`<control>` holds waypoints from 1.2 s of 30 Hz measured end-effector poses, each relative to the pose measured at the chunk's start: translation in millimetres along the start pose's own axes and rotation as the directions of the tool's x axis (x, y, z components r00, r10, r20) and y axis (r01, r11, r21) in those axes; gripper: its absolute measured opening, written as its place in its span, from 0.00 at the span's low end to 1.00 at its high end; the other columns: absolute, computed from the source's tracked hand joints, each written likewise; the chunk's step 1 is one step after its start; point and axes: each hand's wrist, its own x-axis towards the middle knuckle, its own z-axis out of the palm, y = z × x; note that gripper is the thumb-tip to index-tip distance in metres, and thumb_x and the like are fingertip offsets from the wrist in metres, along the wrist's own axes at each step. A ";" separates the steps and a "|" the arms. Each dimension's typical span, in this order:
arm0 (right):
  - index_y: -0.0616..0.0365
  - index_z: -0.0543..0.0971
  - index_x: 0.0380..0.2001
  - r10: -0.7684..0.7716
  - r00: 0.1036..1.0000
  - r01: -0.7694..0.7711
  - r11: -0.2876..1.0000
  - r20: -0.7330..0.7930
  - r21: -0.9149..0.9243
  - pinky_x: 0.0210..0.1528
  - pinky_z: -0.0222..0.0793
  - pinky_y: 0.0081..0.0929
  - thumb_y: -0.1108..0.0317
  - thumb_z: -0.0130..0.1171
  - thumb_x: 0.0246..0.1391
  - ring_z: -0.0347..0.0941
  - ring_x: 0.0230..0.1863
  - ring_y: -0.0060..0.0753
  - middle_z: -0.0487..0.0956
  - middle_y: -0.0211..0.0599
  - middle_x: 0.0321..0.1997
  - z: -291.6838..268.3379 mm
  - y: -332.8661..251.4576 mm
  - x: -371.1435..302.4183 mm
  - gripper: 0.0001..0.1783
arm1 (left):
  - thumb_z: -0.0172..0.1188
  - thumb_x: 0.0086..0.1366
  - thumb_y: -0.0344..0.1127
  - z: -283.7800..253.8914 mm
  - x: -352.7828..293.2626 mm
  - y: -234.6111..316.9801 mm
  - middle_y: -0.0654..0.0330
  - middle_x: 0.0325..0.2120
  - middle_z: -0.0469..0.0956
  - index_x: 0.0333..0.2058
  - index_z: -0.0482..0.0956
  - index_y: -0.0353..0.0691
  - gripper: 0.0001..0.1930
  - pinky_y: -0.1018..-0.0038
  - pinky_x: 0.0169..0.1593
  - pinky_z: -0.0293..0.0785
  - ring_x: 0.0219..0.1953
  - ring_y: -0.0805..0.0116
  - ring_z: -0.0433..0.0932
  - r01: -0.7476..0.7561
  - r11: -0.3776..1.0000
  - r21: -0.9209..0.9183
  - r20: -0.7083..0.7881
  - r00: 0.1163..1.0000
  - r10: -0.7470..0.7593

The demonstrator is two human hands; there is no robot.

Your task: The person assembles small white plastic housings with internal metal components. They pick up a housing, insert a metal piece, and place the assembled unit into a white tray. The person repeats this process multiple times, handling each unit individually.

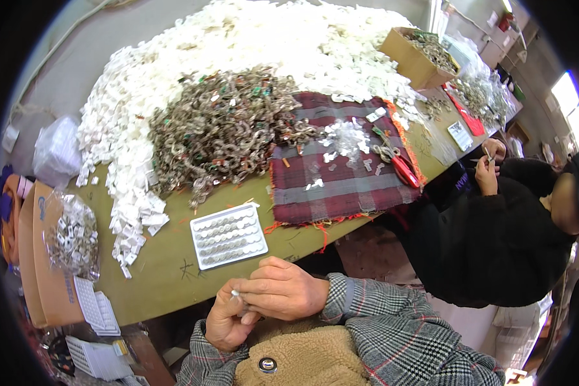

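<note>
My left hand (228, 320) and my right hand (284, 291) meet in front of my chest at the table's near edge. Their fingertips pinch together around a small white piece (235, 293), mostly hidden, so its exact kind cannot be made out. Just beyond them lies a white tray (235, 260) holding rows of small round whitish and grey parts. Behind the tray rises a tangled heap of brownish-grey metallic-looking strips (222, 132).
A huge pile of white plastic pieces (119, 122) covers the table's back. Right of the tray, a plaid cloth (302, 202) bears clear bits and red-handled pliers (405, 172). A filled cardboard box (405, 61) stands far right; a bag of parts (74, 238) is left. A co-worker (495, 244) sits right.
</note>
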 end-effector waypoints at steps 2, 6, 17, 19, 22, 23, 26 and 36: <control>0.66 0.81 0.35 0.093 0.993 -0.095 0.995 -0.068 -0.036 0.38 0.73 0.33 0.74 0.68 0.45 0.78 0.36 0.40 0.82 0.46 0.45 -21.7 4.6 -9.7 0.12 | 0.68 0.60 0.32 -3.1 3.2 -3.3 0.59 0.38 0.81 0.50 0.76 0.40 0.20 0.76 0.28 0.70 0.25 0.72 0.72 -0.005 0.999 -0.047 -0.049 0.999 0.003; 0.66 0.80 0.35 0.473 0.811 -0.564 0.790 -0.345 -0.240 0.36 0.74 0.37 0.79 0.63 0.49 0.78 0.34 0.45 0.80 0.46 0.38 -80.2 34.7 -36.2 0.08 | 0.69 0.58 0.29 -5.2 9.1 -2.9 0.52 0.39 0.83 0.49 0.79 0.39 0.19 0.76 0.27 0.70 0.26 0.69 0.75 0.000 0.997 0.079 -0.038 0.999 0.003; 0.64 0.81 0.35 0.609 0.757 -0.646 0.640 -0.239 -0.416 0.37 0.72 0.34 0.76 0.63 0.52 0.76 0.33 0.47 0.76 0.44 0.33 -122.1 108.5 -42.8 0.06 | 0.68 0.63 0.39 4.0 18.4 -4.2 0.48 0.36 0.82 0.49 0.78 0.35 0.19 0.75 0.27 0.75 0.28 0.69 0.79 0.029 0.962 0.271 -0.090 0.996 -0.005; 0.63 0.81 0.35 0.604 0.785 -0.572 0.623 -0.138 -0.534 0.37 0.72 0.37 0.74 0.62 0.53 0.76 0.35 0.51 0.76 0.45 0.33 -120.7 117.1 -44.2 0.06 | 0.66 0.63 0.34 3.1 17.2 -4.4 0.46 0.36 0.81 0.49 0.77 0.34 0.17 0.73 0.29 0.76 0.28 0.67 0.79 0.011 0.975 0.222 -0.067 0.998 0.004; 0.62 0.75 0.33 0.644 0.757 -0.556 0.547 -0.110 -0.626 0.36 0.72 0.44 0.74 0.57 0.55 0.75 0.35 0.54 0.73 0.47 0.32 -120.4 123.5 -41.8 0.03 | 0.60 0.64 0.24 0.0 13.3 -4.3 0.43 0.38 0.81 0.50 0.76 0.31 0.15 0.71 0.32 0.80 0.29 0.63 0.80 -0.008 0.992 0.125 -0.053 0.999 0.014; 0.61 0.73 0.32 0.656 0.748 -0.551 0.525 -0.105 -0.648 0.36 0.72 0.44 0.75 0.56 0.54 0.75 0.34 0.54 0.73 0.47 0.32 -118.2 121.8 -37.6 0.03 | 0.59 0.65 0.23 -1.7 10.9 -2.3 0.43 0.39 0.81 0.52 0.75 0.31 0.16 0.70 0.35 0.81 0.31 0.62 0.81 0.002 0.994 0.106 -0.050 0.999 0.003; 0.64 0.73 0.34 0.690 0.692 -0.687 0.540 -0.212 -0.486 0.31 0.72 0.37 0.76 0.52 0.60 0.76 0.29 0.44 0.75 0.47 0.30 -109.1 101.0 -14.5 0.02 | 0.61 0.68 0.33 -7.0 5.9 -1.3 0.46 0.44 0.80 0.57 0.74 0.36 0.21 0.68 0.39 0.79 0.39 0.63 0.79 -0.040 0.993 0.114 -0.033 0.998 0.044; 0.64 0.78 0.36 0.592 0.782 -0.621 0.709 0.196 0.334 0.40 0.75 0.25 0.82 0.62 0.53 0.79 0.37 0.30 0.80 0.38 0.37 16.5 -19.2 35.6 0.07 | 0.60 0.68 0.30 -17.8 -17.0 9.3 0.52 0.38 0.80 0.50 0.73 0.35 0.13 0.71 0.38 0.80 0.34 0.67 0.81 -0.211 0.975 -0.072 -0.012 0.977 0.211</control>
